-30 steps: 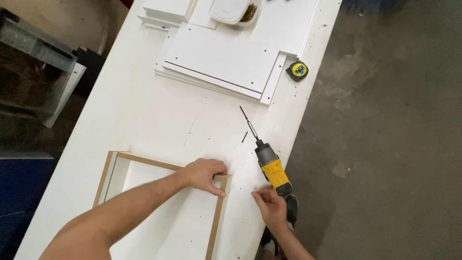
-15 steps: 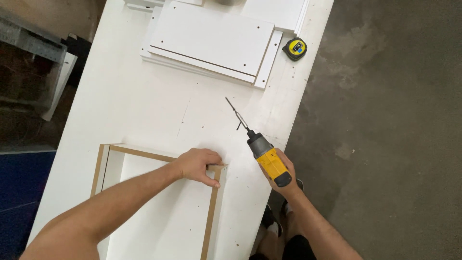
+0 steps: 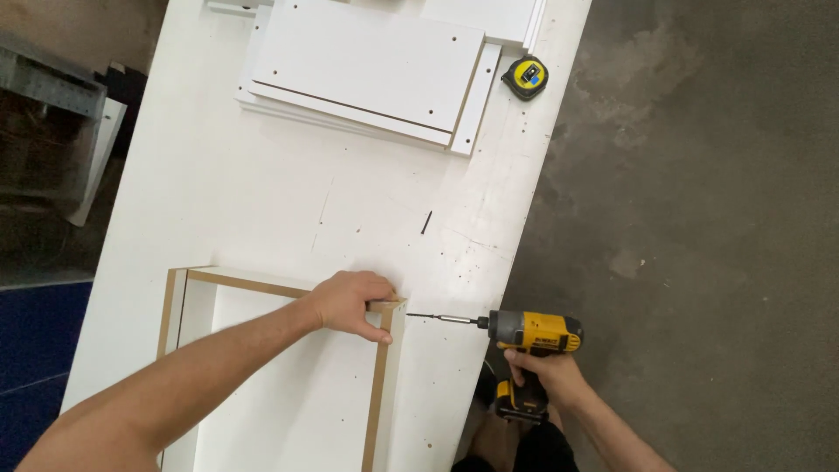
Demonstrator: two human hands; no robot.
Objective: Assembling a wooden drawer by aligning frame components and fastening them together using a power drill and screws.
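My left hand (image 3: 353,302) grips the top right corner of a white box frame (image 3: 262,385) with raw brown edges, which stands on the white worktable (image 3: 218,192). My right hand (image 3: 542,376) holds a yellow and black cordless drill (image 3: 529,336) by its handle. The drill lies level, and its bit (image 3: 441,318) points left at the outer side of the frame's corner, with the tip close to or touching the panel.
A loose black screw (image 3: 426,222) lies on the table above the drill. Stacked white panels (image 3: 367,74) sit at the far end, with a yellow tape measure (image 3: 526,76) beside them. Grey concrete floor (image 3: 699,218) runs along the table's right edge.
The drill has swung from pointing diagonally up the table to lying level, its bit now aimed at the frame's corner. My left hand stays on the corner.
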